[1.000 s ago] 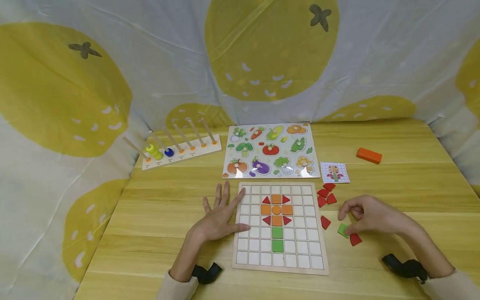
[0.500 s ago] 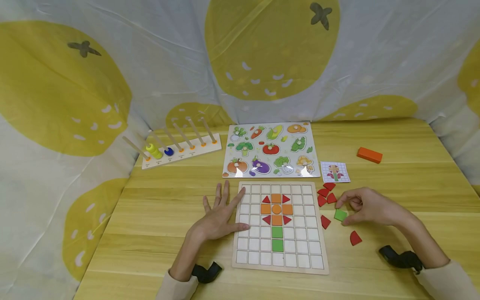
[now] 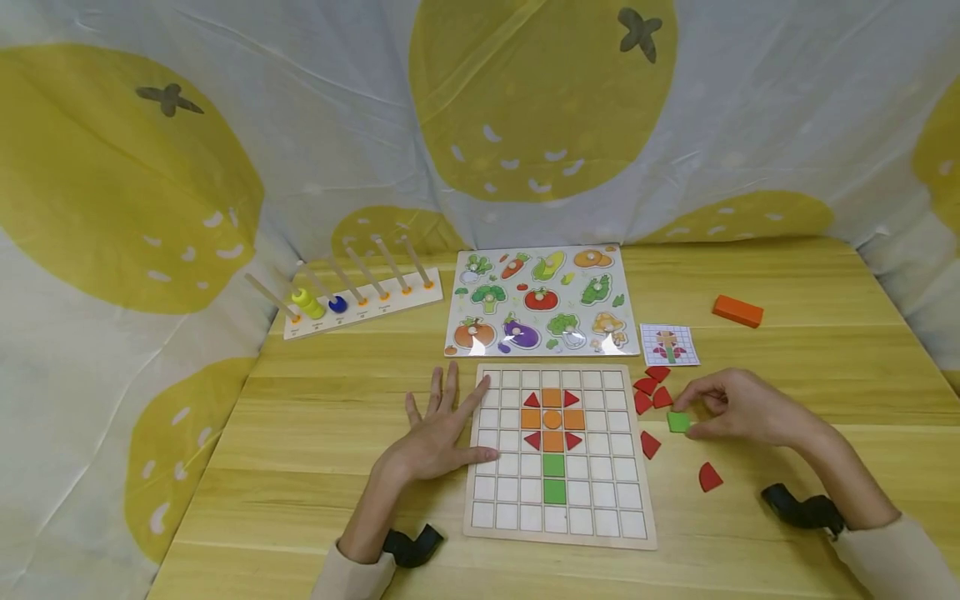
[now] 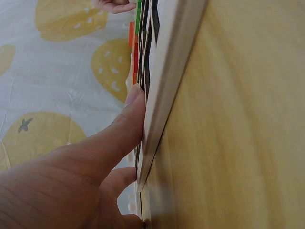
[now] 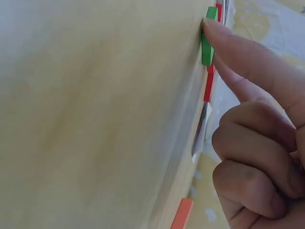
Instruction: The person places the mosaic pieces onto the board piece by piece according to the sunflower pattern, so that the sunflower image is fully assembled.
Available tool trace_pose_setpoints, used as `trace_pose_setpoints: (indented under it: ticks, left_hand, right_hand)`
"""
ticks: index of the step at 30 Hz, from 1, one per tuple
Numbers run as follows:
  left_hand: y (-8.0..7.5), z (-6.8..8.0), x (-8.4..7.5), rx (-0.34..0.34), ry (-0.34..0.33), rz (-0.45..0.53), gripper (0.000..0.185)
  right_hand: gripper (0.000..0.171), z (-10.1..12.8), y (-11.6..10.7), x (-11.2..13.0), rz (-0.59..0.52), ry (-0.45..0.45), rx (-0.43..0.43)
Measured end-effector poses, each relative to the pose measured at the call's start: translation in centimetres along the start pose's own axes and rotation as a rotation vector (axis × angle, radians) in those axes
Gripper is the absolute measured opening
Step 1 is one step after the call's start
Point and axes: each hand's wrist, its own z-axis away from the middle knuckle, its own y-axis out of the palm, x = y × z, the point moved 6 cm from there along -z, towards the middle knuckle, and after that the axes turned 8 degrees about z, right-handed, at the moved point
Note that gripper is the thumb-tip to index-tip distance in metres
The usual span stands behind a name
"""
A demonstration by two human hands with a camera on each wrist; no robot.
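Note:
A wooden grid board point(image 3: 615, 500) lies in front of me with an orange cross, red triangles and two green squares set in it. My left hand point(image 3: 450, 417) lies flat with its fingers spread and its fingertips point(image 4: 131, 102) on the board's left edge point(image 4: 164, 95). My right hand point(image 3: 686, 414) is to the right of the board and pinches a green square tile point(image 3: 678, 422) between thumb and forefinger. In the right wrist view one fingertip touches the tile's edge point(image 5: 207, 43), just above the table.
Loose red pieces point(image 3: 648, 392) lie right of the board, one more point(image 3: 709, 477) nearer me. A small pattern card point(image 3: 669, 344), a vegetable puzzle point(image 3: 542, 300), a peg rack point(image 3: 360, 300) and an orange block point(image 3: 737, 310) sit farther back. A cloth wall surrounds the table.
My right hand has moved away from me and a little left, towards the red pieces, taking the green tile with it. The left hand has stayed put.

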Motion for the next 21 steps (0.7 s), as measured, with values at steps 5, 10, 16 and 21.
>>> trace_pose_setpoints:
  ticks: [5, 10, 16, 21]
  left_hand:
    - [0.0, 0.0, 0.0, 0.001, 0.007, 0.007, 0.099]
    - [0.0, 0.1, -0.1, -0.006, 0.009, 0.011, 0.099]
    - [0.0, 0.2, 0.0, -0.006, 0.005, 0.015, 0.099]
    - [0.0, 0.1, 0.0, -0.008, 0.007, 0.011, 0.099]
  right_hand:
    - [0.026, -0.3, 0.0, 0.2, 0.015, 0.002, 0.025]
    - [0.024, -0.5, 0.0, 1.8, -0.005, -0.041, 0.011]
    - [0.022, -1.1, 2.8, 6.0, -0.085, -0.088, 0.056]
    - [0.024, -1.4, 6.0, 10.0, -0.150, -0.090, 0.083]
